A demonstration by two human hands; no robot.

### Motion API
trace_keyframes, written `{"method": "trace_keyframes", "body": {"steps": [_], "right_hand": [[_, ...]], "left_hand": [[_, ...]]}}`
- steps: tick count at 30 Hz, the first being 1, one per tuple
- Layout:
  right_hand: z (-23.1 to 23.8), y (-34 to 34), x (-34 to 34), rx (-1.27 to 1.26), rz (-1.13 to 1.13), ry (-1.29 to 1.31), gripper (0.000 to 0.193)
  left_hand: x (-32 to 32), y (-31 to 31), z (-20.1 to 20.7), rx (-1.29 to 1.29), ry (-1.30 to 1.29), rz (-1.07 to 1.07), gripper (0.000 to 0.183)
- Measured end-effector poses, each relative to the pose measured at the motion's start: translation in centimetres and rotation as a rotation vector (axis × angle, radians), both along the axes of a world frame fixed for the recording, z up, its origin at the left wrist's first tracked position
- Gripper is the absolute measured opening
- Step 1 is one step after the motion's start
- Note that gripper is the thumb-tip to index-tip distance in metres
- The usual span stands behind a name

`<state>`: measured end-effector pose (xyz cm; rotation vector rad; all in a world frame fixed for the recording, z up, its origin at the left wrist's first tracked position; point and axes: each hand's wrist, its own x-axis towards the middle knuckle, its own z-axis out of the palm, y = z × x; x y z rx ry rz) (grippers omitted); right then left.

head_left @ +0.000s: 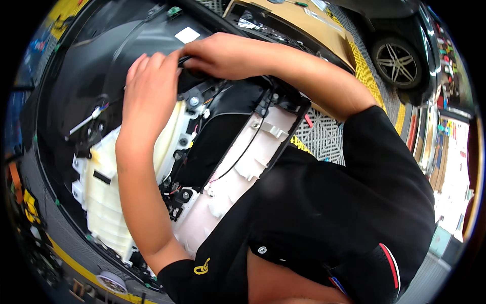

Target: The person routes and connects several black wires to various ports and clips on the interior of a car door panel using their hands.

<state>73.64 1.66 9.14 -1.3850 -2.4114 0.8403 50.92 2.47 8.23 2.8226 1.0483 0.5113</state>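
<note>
Over the inner side of a large black car door panel (76, 68), my two hands meet at the upper middle. My left hand (154, 91) has its fingers bent and close together, with the tips turned down out of sight. Beside it, the fingers of my right hand (220, 54) are curled in. Between the hands shows a short bit of a thin black cable-like piece (184, 61), which both hands seem to pinch; most of it is hidden. Below my left wrist lies a cream-coloured plastic part (109, 195) fixed to the panel.
A pale pinkish trim section (253, 152) with a black wire runs along the panel's near side. A white connector stalk (85, 123) sticks up left of my hand. Behind are a cardboard sheet (324, 28) and a car wheel (396, 62). Grey floor grating (326, 137) shows under my right arm.
</note>
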Motion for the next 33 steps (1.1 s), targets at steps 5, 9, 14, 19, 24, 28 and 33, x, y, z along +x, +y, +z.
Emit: {"method": "trace_keyframes", "body": {"steps": [5,9,14,19,24,28,33], "right_hand": [[1.4,-0.5,0.2,-0.065,0.046,-0.043,0.036],[0.6,-0.7,-0.4,0.059,0.124,-0.196,0.026],[0.5,-1.1,-0.5,0.046,0.062,-0.118,0.024],[0.7,0.0,-0.3,-0.084,0.119,-0.065,0.030],[0.8,-0.5,-0.2,-0.023,0.132,-0.106,0.029],[-0.1,-1.0,-0.4,0.043,0.050,0.010,0.030],[-1.0,-1.2,-0.4,0.133,0.029,0.003,0.032]], "left_hand": [[1.1,-0.2,0.3,0.017,0.103,0.005,0.033],[0.9,-0.3,1.2,-0.084,0.142,-0.026,0.033],[0.1,0.6,0.8,-0.166,0.062,-0.084,0.032],[0.1,0.7,1.0,-0.192,0.103,-0.081,0.026],[0.9,0.4,1.6,-0.182,0.141,-0.078,0.028],[0.2,0.2,1.4,-0.217,0.137,-0.083,0.033],[1.0,0.1,1.6,-0.205,0.141,-0.077,0.030]]}}
